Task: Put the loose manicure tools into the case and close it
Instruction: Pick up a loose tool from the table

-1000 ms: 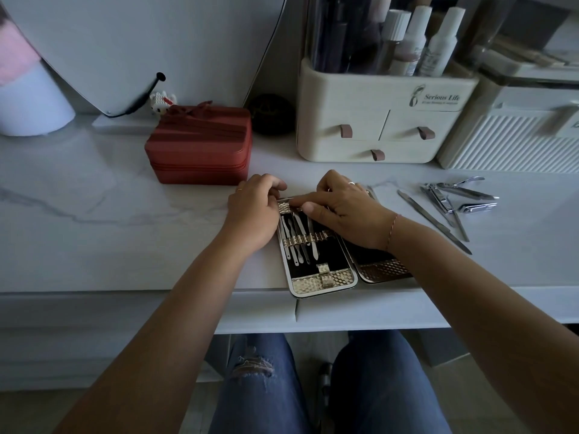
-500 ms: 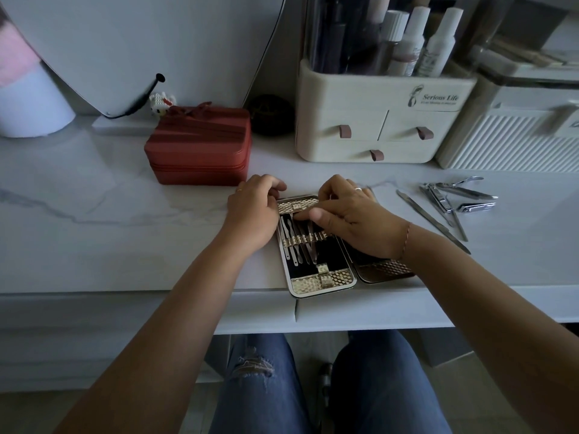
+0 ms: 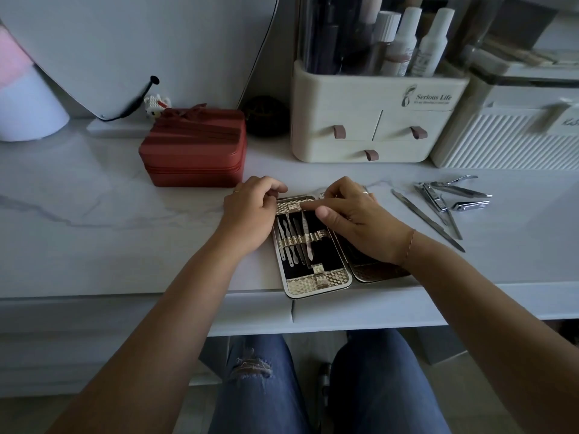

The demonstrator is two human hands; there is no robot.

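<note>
Lying open at the desk (image 3: 94,245) edge, one case (image 3: 316,285), three strapped tools (image 3: 288,242), left hand (image 3: 250,211) gripping its corner, right hand (image 3: 354,220) pinching tweezers (image 3: 306,233), loose tools (image 3: 438,202) (about five, overlapping) rightward.

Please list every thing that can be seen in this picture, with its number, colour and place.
case: one, gold and black, open, at the table's front edge.
tools in case: several, silver, under the strap of the left half.
loose tools: several, silver, on the table right of the case.
box: one, red, behind the left hand.
organiser: one, cream, with drawers, at the back.
bottles: three, white, in the organiser.
ribbed box: one, white, far right.
table: one, white marble.
left hand: grips the case's far left corner.
right hand: pinches one tool's top end.
</note>
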